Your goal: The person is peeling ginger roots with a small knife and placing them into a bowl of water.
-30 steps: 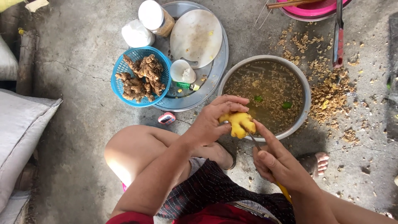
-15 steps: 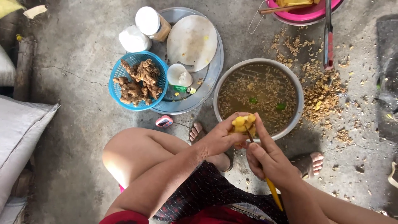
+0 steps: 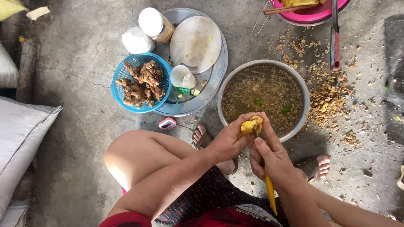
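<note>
Far left of frame: I log a grey cushion [image 3: 21, 138] against the edge, on the concrete floor [image 3: 84, 84].

Upper left of centre: a blue basket [image 3: 122, 77] filled with knobbly brown ginger roots [image 3: 141, 84]. It touches a round metal tray [image 3: 219, 80] that carries a white cutting board [image 3: 195, 44], a white-lidded jar [image 3: 155, 23], a white bag [image 3: 136, 40] and a small green lighter [image 3: 185, 90].

Lower centre: a small pink object [image 3: 167, 123] on the floor, just beside my bent knee.

Centre: my left hand [image 3: 229, 138] is closed around a peeled yellow root piece [image 3: 251, 125], held at the near rim of the metal bowl [image 3: 305, 113]. The bowl holds murky water with floating peelings.

Just right of that: my right hand [image 3: 271, 157] grips a yellow-handled tool [image 3: 269, 191], its working end against the root piece; the blade itself I cannot make out.

Right: scattered peel scraps [image 3: 328, 94] on the floor beside the bowl, and a red-handled knife [image 3: 335, 35] above them.

Top right: a pink basin [image 3: 311, 12] at the frame edge.
</note>
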